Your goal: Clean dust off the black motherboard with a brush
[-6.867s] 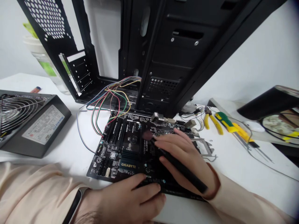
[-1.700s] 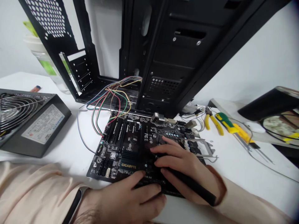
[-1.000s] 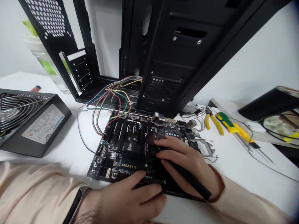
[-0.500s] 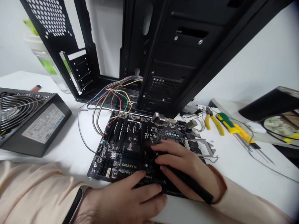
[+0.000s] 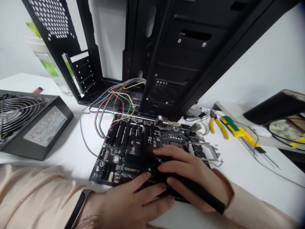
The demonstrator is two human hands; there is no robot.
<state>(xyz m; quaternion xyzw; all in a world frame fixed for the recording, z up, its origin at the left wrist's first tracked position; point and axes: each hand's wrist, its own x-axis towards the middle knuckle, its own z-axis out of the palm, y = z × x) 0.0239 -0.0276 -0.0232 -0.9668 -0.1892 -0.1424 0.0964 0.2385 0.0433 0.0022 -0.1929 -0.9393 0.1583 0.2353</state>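
Motherboard (image 5: pixel 135 151) flat on the counter (image 5: pixel 243 178), under my hands

Closest to me, my left hand (image 5: pixel 130 200) lies across the board's near edge, fingers slightly apart and gripping nothing. Beside it, the fingers of my right hand (image 5: pixel 190 168) are closed on a black brush (image 5: pixel 198 190), its handle slanting back toward me and its dark tip over the middle of the board; whether the tip touches, I can't tell.

The board is black and rectangular, with long slots (image 5: pixel 124 136) and white lettering. A dark heat sink (image 5: pixel 131 169) near my left fingertips reads GIGABYTE in gold; a cream connector (image 5: pixel 111 176) stands left of it, and silver ports (image 5: pixel 162 121) sit along the far edge.

To my left is a grey power supply (image 5: pixel 35 136) with a round wire grille (image 5: pixel 16 109). To my right lie yellow-handled pliers (image 5: pixel 221 128) and a green-and-yellow screwdriver (image 5: pixel 230 124).

Beyond the board stands the open black case (image 5: pixel 186 57); coloured wires (image 5: pixel 130 81) spill from inside it onto the board's far left corner. Behind its left side is a clear bottle (image 5: pixel 46 60) with a pale lid (image 5: pixel 35 42).
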